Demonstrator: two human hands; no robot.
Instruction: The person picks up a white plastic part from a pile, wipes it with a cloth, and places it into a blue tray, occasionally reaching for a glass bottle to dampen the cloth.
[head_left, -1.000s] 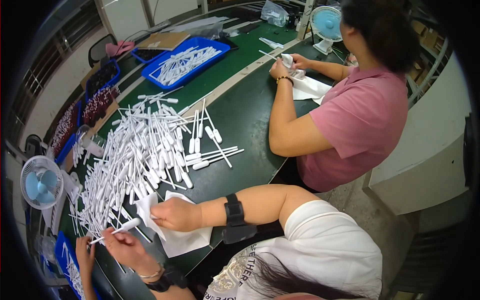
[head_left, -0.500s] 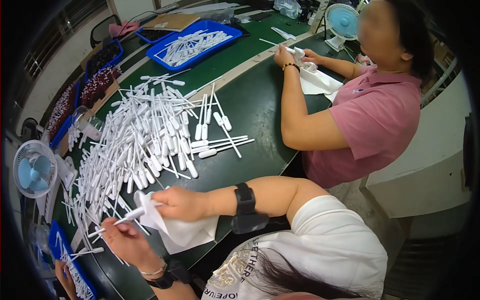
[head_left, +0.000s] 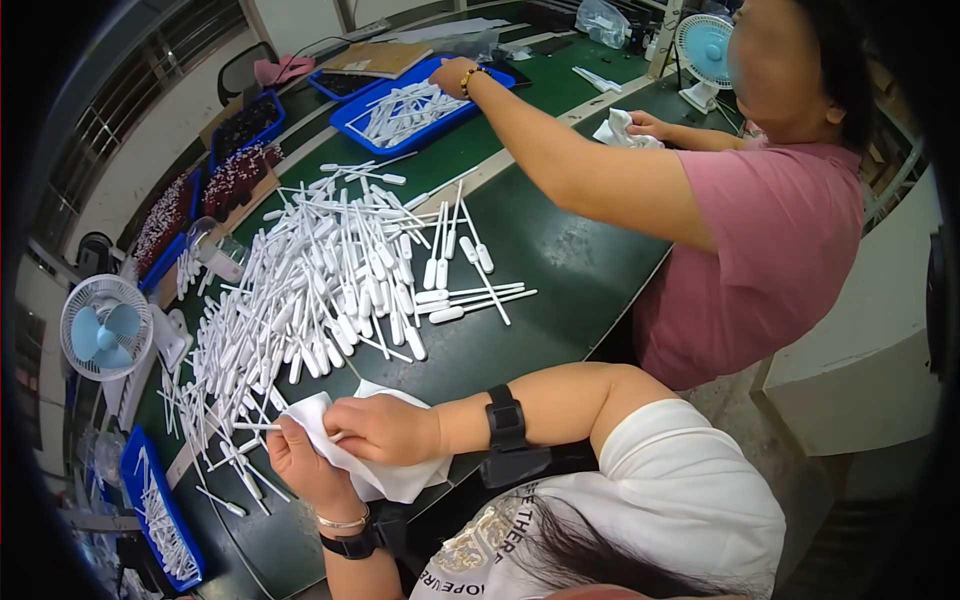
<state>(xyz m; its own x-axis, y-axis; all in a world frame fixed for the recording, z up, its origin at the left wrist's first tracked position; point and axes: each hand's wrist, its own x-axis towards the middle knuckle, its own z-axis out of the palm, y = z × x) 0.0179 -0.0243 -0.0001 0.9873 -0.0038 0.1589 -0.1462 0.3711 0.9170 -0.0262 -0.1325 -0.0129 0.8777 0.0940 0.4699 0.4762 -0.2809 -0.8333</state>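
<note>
My left hand [head_left: 308, 470] is closed round a white plastic dropper pipette [head_left: 257, 427], whose end sticks out to the left past my fingers. Against it, my right hand [head_left: 385, 430] grips a white cloth [head_left: 405, 482] that wraps over the rest of the pipette. Most of that pipette is hidden by the cloth and fingers. Just beyond my hands a big heap of white pipettes [head_left: 340, 270] covers the green table [head_left: 540, 235]. A few lie apart at the heap's right edge, and one loose pipette [head_left: 222, 502] lies near my left hand.
A co-worker in pink reaches a hand [head_left: 455, 76] over a blue tray [head_left: 505, 80] of pipettes; their other hand [head_left: 650, 126] holds a white cloth. Another blue tray [head_left: 190, 510] stands lower left. A small fan [head_left: 105, 330] and a clear jar [head_left: 218, 250] stand left of the heap.
My hands have come together, the cloth now covering more of the pipette. The co-worker's hand has moved from their cloth to the far blue tray. The whole view has shifted slightly.
</note>
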